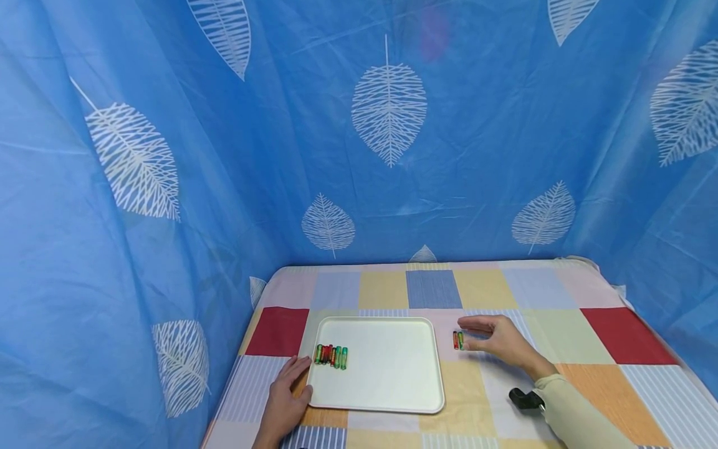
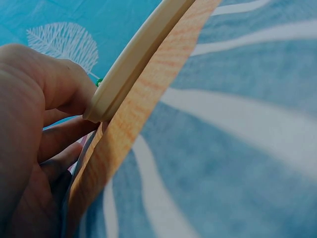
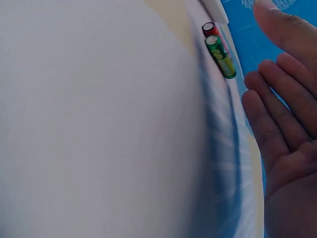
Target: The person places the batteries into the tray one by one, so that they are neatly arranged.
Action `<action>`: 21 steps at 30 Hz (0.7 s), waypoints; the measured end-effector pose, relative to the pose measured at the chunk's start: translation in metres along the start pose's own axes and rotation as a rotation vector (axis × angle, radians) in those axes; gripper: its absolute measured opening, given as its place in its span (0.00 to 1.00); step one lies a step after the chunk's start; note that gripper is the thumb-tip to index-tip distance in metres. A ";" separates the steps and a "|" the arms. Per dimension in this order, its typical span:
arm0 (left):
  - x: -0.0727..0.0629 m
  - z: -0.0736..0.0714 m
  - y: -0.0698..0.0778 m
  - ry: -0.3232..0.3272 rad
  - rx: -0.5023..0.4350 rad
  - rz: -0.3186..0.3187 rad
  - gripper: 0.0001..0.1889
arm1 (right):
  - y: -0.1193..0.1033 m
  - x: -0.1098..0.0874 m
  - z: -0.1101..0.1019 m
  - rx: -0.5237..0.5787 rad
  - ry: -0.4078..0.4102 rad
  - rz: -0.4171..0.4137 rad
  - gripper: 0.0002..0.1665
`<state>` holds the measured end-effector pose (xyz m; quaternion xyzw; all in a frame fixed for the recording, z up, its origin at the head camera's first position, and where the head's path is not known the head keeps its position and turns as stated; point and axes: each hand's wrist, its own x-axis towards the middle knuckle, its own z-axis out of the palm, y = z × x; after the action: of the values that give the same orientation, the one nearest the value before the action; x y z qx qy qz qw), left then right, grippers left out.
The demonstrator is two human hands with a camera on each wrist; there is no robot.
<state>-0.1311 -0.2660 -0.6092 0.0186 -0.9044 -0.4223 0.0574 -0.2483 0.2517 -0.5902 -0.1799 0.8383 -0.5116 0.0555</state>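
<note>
A row of several red and green batteries (image 1: 331, 356) lies near the left edge of a white tray (image 1: 387, 390). My left hand (image 1: 283, 399) rests beside that edge, thumb and fingertips at the rim; the left wrist view shows the thumb against the tray's rim (image 2: 124, 74). To the right of the tray, a red battery (image 1: 455, 340) and a green battery (image 1: 461, 340) lie side by side on the cloth. My right hand (image 1: 499, 340) is just right of them, thumb and fingers spread apart. In the right wrist view its palm holds nothing, and the green battery (image 3: 221, 58) is nearer than the red one.
A patchwork cloth (image 1: 589, 337) covers the table. Blue curtains (image 1: 449, 125) with white leaf prints surround its back and sides. Against the right sleeve (image 1: 578, 411) sits a small black object (image 1: 525, 399).
</note>
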 end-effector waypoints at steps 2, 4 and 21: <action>0.000 0.000 0.000 0.002 -0.003 0.001 0.30 | 0.002 0.000 0.000 -0.004 -0.001 0.000 0.34; 0.000 0.001 0.000 0.005 -0.005 0.002 0.30 | 0.005 0.001 0.001 -0.004 0.002 0.008 0.34; 0.000 0.000 -0.002 0.003 -0.004 0.008 0.30 | 0.010 0.004 0.009 -0.084 0.029 -0.014 0.36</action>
<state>-0.1314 -0.2672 -0.6110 0.0155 -0.9036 -0.4238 0.0604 -0.2521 0.2472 -0.6027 -0.1807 0.8585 -0.4788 0.0322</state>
